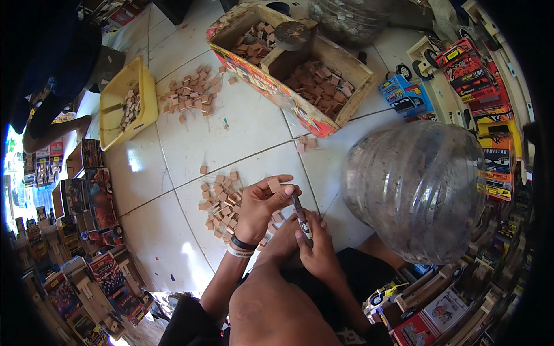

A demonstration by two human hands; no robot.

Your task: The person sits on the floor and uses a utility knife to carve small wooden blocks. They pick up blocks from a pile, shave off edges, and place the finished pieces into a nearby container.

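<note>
My left hand [254,209], with bands round its wrist, pinches a small tan square block [274,185] between thumb and fingers. Wrapped in my right hand [318,247] is a slim dark hand tool [300,214], its exact kind unclear. Its upper end comes up against the left thumb, close to the block. A loose pile of similar blocks [220,203] lies on the tiles left of my left hand. Below the hands, my bent knee and foot partly cover the floor and a few blocks.
Beyond the hands stands a wooden box [340,124] of blocks in two compartments. A yellow tub [151,109] and another block pile [193,92] lie far left. At right rests a big clear plastic container [415,190]. Toy trucks [109,271] line both sides. Another person's foot [78,128] shows left.
</note>
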